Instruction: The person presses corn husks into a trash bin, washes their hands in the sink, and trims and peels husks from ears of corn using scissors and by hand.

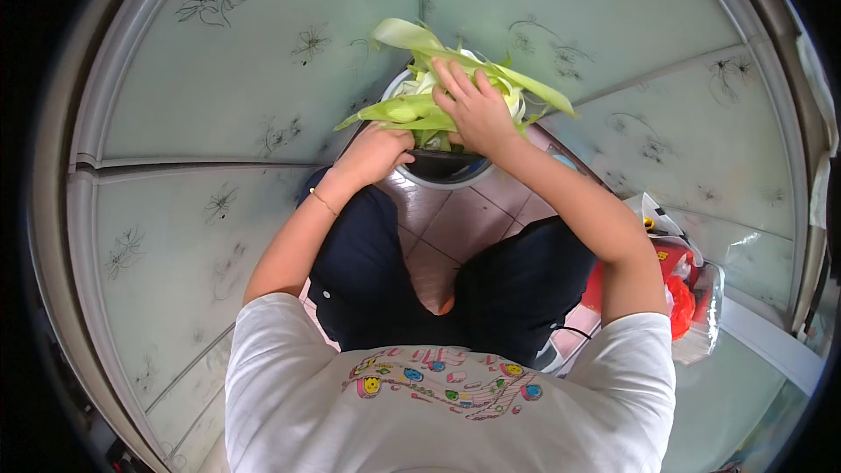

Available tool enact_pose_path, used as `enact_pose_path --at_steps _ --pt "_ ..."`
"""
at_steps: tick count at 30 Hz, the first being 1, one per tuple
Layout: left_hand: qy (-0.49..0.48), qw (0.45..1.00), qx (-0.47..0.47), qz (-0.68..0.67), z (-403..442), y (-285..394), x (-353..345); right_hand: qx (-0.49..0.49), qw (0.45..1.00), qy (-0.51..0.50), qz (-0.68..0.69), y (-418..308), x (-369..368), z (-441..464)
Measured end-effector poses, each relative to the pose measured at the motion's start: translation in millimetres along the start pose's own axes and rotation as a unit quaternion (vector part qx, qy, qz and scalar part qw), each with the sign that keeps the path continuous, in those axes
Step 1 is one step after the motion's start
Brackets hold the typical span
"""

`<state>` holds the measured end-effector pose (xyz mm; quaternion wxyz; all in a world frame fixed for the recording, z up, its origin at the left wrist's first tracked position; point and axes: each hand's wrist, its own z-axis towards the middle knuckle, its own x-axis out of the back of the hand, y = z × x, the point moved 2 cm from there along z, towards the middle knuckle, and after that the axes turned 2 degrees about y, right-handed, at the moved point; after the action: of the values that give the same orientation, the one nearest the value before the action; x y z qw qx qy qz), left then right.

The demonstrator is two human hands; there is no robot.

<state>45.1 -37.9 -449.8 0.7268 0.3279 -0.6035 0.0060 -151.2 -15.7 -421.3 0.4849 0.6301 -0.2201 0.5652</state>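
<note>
R hand (476, 109) is spreading its fingers, lying over long pale-green leafy corn husks (401, 110). L hand (383, 153) is curling at the near-left edge of the bin, under a husk (can't tell if it's actually gripping anything). A thin gold-coloured bracelet (322, 201) is circling the L wrist. The husks are heaping up in a round, light-rimmed bin w/ a dark lining (438, 163), some ends sticking out past the rim. Bin is standing on pinkish floor tiles (464, 223), just beyond the knees of dark navy trousers (526, 271). White printed cotton-look T-shirt (350, 420) is filling the bottom. Pale-green glossy panels w/ black floral drawings (254, 52) are surrounding everything; a bright red plastic bag (680, 305) is sitting at far R.
</note>
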Motion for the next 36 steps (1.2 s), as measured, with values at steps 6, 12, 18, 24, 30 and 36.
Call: enact_pose_path --at_steps 6,12,18,24,30,36 --pt "0.018 0.993 0.059 -0.098 -11.1 6.0 -4.4 0.153 0.949 0.017 0.274 -7.3 -15.9 -11.8" --pt "0.091 0.993 -0.072 0.005 2.0 23.4 16.2 0.165 0.98 -0.088 0.073 -12.5 -43.7 -23.2" --pt "0.035 0.994 -0.102 -0.027 10.0 49.3 -10.3 0.189 0.971 -0.123 0.079 -60.9 -104.3 -19.6" --pt "0.071 0.992 -0.001 -0.106 -7.8 29.2 -26.5 0.183 0.895 -0.035 0.405 -42.2 -56.4 -16.3" --pt "0.101 0.949 0.097 -0.282 -15.0 18.9 -34.8 0.07 0.894 -0.09 0.434 -42.5 -30.2 -36.2" --pt "0.041 0.988 0.061 -0.134 -27.4 -3.4 -20.5 0.083 0.927 -0.019 0.366 -46.1 -37.5 -47.1"
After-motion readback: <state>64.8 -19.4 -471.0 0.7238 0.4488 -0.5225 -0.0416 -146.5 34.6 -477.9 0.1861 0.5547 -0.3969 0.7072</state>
